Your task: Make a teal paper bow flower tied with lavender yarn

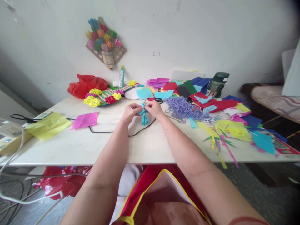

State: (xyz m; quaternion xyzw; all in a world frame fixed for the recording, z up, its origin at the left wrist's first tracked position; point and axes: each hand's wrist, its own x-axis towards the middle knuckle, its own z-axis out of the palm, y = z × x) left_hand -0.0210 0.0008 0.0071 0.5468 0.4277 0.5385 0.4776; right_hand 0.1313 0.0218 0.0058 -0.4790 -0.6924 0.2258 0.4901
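Tassel of turquoise paper [144, 119] sits between my left hand [131, 112] and right hand [153, 108], over the white counter [93, 148]. Left pinches its left side; right pinches near its top, loose end toward me.

Flower decoration [108, 59] on wall [199, 37]; green bottle [217, 85] at right; red bag [57, 182] below table [77, 147].

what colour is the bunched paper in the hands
Turquoise blue paper, best seen in the head view.
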